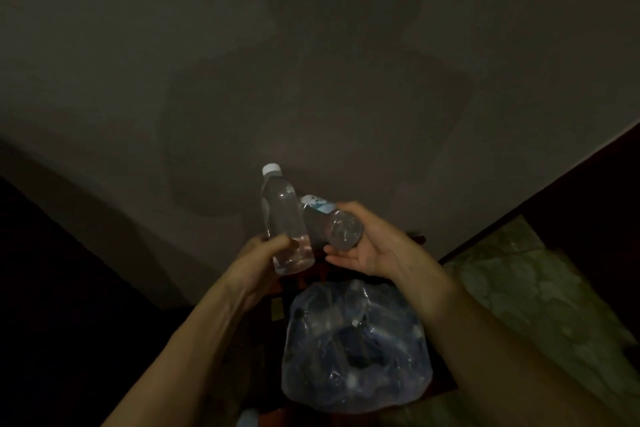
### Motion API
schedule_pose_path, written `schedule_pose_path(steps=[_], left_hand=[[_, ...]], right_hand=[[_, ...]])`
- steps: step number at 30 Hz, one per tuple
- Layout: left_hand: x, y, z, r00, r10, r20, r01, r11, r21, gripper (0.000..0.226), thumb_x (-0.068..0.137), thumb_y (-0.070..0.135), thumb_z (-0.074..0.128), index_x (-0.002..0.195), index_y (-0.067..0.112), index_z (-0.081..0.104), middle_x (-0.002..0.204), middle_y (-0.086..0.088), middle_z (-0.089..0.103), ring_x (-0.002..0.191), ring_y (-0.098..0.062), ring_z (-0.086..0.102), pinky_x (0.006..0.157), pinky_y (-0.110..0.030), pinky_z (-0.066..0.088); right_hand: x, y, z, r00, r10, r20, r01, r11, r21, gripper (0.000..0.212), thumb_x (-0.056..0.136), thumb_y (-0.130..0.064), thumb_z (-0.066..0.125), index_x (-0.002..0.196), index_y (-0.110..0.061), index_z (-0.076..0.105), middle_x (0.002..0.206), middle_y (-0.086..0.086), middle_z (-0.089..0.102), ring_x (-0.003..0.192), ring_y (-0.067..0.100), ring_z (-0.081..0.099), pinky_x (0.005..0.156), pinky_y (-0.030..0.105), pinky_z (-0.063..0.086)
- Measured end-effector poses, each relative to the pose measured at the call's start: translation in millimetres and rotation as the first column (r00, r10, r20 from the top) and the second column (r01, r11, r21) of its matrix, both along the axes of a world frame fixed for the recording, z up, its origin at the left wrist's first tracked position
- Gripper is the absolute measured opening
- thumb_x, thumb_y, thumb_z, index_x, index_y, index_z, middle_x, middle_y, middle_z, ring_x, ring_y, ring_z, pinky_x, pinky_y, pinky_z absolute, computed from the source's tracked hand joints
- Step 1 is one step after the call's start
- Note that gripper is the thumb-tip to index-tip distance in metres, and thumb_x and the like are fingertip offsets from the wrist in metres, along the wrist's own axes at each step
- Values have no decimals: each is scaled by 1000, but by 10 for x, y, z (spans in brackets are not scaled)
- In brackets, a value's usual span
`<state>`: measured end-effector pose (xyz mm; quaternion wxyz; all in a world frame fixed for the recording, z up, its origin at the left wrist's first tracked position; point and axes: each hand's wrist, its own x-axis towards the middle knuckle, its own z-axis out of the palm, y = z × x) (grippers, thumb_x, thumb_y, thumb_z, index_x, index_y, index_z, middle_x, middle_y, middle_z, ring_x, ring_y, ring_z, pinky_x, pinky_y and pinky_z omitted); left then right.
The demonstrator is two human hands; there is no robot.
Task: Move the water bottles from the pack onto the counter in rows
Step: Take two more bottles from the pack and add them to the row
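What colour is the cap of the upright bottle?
White cap, seen in the head view.

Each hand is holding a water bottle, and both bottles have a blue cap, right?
Not quite. The head view shows the left hand holding a bottle with a white cap, not blue. The right hand does hold a second bottle, but its cap is hidden.

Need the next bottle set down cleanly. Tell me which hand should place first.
Probably left: the left hand holds its bottle nearly upright, cap up. The right hand holds its bottle tipped, base toward camera.
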<state>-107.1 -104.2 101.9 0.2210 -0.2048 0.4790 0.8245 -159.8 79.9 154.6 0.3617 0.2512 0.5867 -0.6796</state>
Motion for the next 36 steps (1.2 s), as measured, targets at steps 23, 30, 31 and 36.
schedule_pose_path(steps=[23,30,31,36], left_hand=[[1202,-164,1266,656,262,-708,-515,841,-165,58,76,9,73,127,28,54,106,-5,73,94,-18,73,73,-31,62],[1608,-582,1957,681,340,-649,-507,858,-82,36,102,35,43,117,8,61,93,-5,77,81,-19,75,66,-31,58],[1658,-650,2050,673,348,-653,-487,873,-36,33,102,33,43,112,9,64,93,-6,77,82,-19,75,66,-30,59],[1832,-953,2402,648,267,-713,-407,913,-29,40,101,29,46,126,1,59,104,-11,74,93,-22,74,71,-30,60]], right_hand=[[1227,-514,958,769,96,-632,-275,942,-191,66,72,10,70,130,-16,49,117,16,67,108,34,65,98,51,50],[1558,-917,1444,672,35,-740,-323,913,-250,59,73,1,76,123,-15,50,112,13,69,101,28,69,91,45,55],[1580,-969,1526,645,34,-763,-329,914,-237,56,73,-1,77,121,-16,52,110,10,70,100,26,70,89,43,56],[1635,-1260,1811,554,30,-832,-347,917,-197,48,74,-8,79,114,-21,54,99,2,73,93,23,72,76,36,59]])
